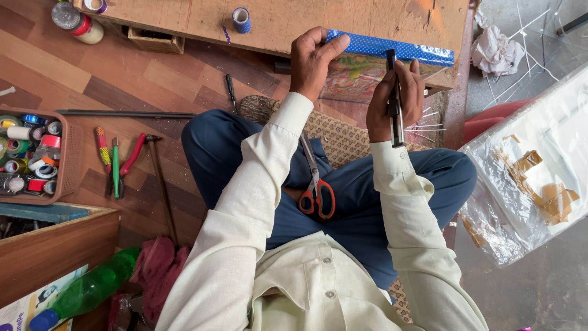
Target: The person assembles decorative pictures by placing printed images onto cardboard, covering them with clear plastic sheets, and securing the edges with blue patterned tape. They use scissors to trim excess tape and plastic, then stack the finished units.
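My left hand [313, 60] grips the left end of a flat object edged with blue dotted tape [392, 49], held against the edge of a low wooden board [288, 21]. My right hand [397, 98] is closed around a slim dark tool [394, 101], a knife or cutter, its tip touching the blue strip. Orange-handled scissors [315, 184] lie in my lap on the blue trousers. A small roll of blue dotted tape [241, 19] stands on the board.
A brown basket of tape rolls [64, 162] sits at left, with pliers [116, 162] and a hammer [160, 184] beside it. A green bottle [92, 288] and red cloth [160, 270] lie lower left. Clear plastic sheet [533, 171] and thin sticks [527, 37] are at right.
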A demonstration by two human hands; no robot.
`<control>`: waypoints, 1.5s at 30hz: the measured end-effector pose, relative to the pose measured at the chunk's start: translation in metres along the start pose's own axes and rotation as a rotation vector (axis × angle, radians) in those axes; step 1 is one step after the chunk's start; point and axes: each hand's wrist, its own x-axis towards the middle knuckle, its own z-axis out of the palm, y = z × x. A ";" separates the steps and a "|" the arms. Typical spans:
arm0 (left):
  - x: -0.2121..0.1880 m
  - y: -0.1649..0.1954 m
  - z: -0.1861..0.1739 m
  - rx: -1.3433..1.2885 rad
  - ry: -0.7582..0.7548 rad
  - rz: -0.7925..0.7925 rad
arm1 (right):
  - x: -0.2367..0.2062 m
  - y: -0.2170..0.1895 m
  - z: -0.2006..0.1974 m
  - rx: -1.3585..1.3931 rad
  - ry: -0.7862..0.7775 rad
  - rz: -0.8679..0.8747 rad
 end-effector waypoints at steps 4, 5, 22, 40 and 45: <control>0.000 0.000 0.001 -0.022 -0.003 -0.007 | -0.002 0.002 0.002 -0.042 0.004 0.014; 0.000 0.000 0.001 -0.023 -0.005 -0.007 | -0.003 0.001 0.003 -0.048 0.012 0.015; -0.001 -0.001 -0.002 -0.010 -0.014 -0.012 | -0.004 -0.005 0.015 -0.140 0.087 -0.075; -0.010 0.016 -0.001 -0.028 0.025 -0.103 | -0.045 -0.001 -0.055 -0.264 -0.896 -0.429; -0.010 0.017 -0.003 -0.045 0.002 -0.049 | -0.091 0.010 -0.034 -0.498 -1.507 -0.517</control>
